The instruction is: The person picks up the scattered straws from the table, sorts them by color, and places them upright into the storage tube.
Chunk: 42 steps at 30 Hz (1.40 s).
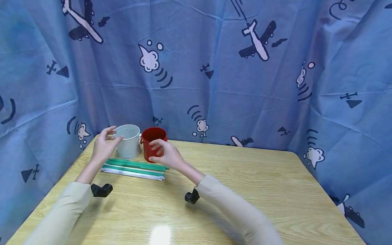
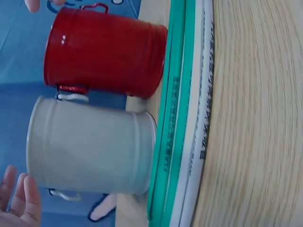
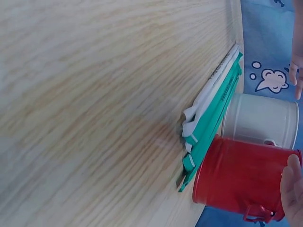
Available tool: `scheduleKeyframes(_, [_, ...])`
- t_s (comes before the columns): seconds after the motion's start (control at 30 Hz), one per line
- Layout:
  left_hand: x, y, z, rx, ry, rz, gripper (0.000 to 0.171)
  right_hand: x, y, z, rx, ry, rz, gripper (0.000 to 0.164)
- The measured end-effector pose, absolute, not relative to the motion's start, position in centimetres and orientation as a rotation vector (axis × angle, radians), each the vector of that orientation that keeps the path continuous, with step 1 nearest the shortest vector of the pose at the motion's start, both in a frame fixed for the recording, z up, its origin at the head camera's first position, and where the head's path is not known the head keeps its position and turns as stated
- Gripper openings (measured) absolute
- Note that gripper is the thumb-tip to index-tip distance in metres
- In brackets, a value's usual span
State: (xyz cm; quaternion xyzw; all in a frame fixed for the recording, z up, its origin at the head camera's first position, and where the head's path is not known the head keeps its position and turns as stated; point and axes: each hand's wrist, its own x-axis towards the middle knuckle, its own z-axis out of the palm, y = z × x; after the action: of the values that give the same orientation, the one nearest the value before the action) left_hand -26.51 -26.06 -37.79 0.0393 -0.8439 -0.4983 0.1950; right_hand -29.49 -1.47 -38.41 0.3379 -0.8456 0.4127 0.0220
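Observation:
A white metal bucket (image 1: pixel 128 149) and a red metal bucket (image 1: pixel 147 150) stand upright side by side at the back left of the table. My left hand (image 1: pixel 104 147) is at the outer side of the white bucket's rim, its fingers loosely bent. At the right of the red bucket, my right hand (image 1: pixel 170 156) has thumb and fingers apart, overlapping its front in the head view. Nothing is held in either hand. Several long, slim green and white printed wrappers (image 2: pixel 177 118) lie in a row just in front of both buckets.
The wooden table (image 1: pixel 239 190) extends to the right and front. A blue curtain (image 1: pixel 190 68) printed with planes hangs close behind the buckets and along both sides. Black wrist devices (image 1: pixel 102 190) show below the forearms.

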Motion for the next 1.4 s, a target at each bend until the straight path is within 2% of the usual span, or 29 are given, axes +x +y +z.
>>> scheduleKeyframes(0.57, [-28.0, -27.6, -39.4, 0.236, -2.319, -1.588, 0.081, -29.9, -2.7, -39.4, 1.113, -2.697, 1.35, 0.053])
scheduleKeyframes(0.9, [-29.0, -28.3, -40.6, 0.209, -2.34, -1.724, 0.092, -30.3, -3.2, -40.7, 1.242, -2.708, 1.553, 0.049])
scheduleKeyframes(1.4, [-30.1, -29.5, -41.9, 0.045, -2.386, -1.761, 0.099, -30.9, -4.7, -42.4, 1.283, -2.829, 1.435, 0.044])
